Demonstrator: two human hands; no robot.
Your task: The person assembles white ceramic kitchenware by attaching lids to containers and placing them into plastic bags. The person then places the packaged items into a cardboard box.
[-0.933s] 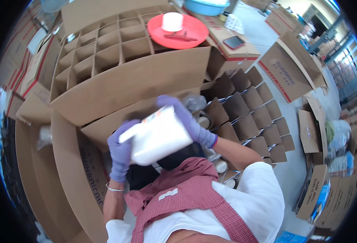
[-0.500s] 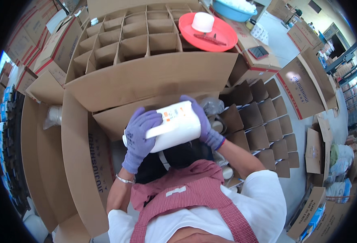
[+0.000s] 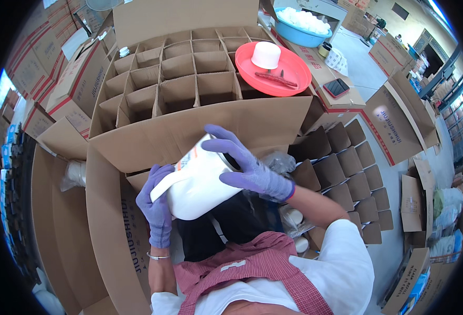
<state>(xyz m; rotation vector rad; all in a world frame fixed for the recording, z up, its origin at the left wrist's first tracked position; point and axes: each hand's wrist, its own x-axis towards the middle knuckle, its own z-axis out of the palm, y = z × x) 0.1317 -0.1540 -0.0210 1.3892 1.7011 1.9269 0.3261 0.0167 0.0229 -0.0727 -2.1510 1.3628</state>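
Note:
Over my lap, both gloved hands hold a white jug [image 3: 202, 190] tilted, with its curved handle toward my left hand and a printed label with orange marks on its far side. My left hand [image 3: 155, 207], in a purple glove, is wrapped round the jug's handle side, with some fingers hidden. My right hand [image 3: 248, 170], in a matching glove, grips the opposite end, thumb and fingers spread over the rim of a dark opening. Just beyond the hands stands a large carton [image 3: 200, 128] with cardboard dividers forming several cells.
A red basin [image 3: 302, 68] holding a white cup-shaped piece [image 3: 266, 55] rests on the divided carton. A blue tub [image 3: 294, 35] and a phone [image 3: 336, 88] sit on a box behind. Loose dividers [image 3: 341, 168] stand at right; an open carton [image 3: 58, 226] is at left.
The jug has turned, so its open end now faces my right hand and its label shows less. My right hand has shifted onto that end; my left has moved left and lower.

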